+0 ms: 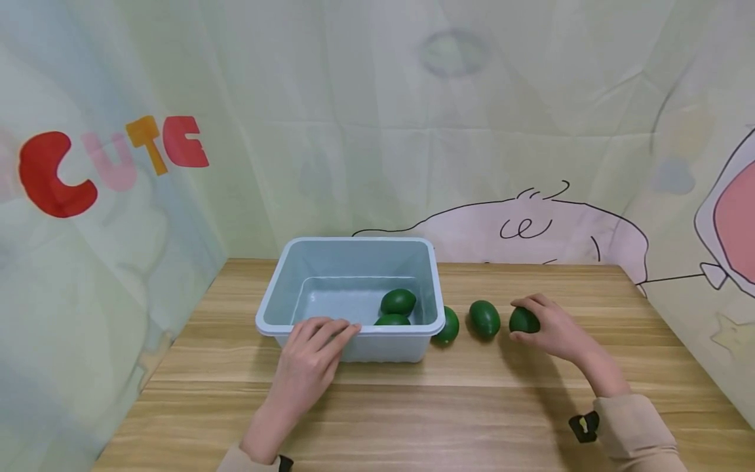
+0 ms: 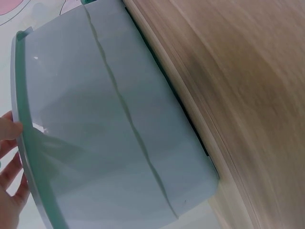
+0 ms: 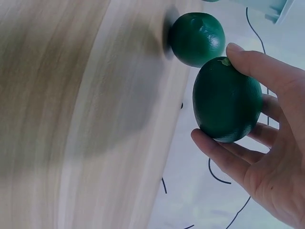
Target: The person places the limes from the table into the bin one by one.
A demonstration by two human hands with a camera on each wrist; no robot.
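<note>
A pale blue plastic basin (image 1: 354, 347) stands on the table, with two green limes (image 1: 398, 302) inside at its right end. My left hand (image 1: 311, 357) holds the basin's near rim left of the middle; in the left wrist view its fingers (image 2: 10, 174) hook over that rim beside the basin's outer wall (image 2: 109, 124). Between thumb and fingers, my right hand (image 1: 554, 330) grips a lime (image 3: 227, 100), its stem end near the thumb. Left of that hand another lime (image 1: 485, 320) lies on the table. One more lime (image 1: 448, 326) sits against the basin's right side, partly hidden by the rim.
The wood-grain table (image 1: 448, 419) ends at a printed cloth backdrop (image 1: 377, 131) behind and at both sides. The basin stands near the table's back edge. A dark strap piece (image 1: 584, 427) shows at the right sleeve.
</note>
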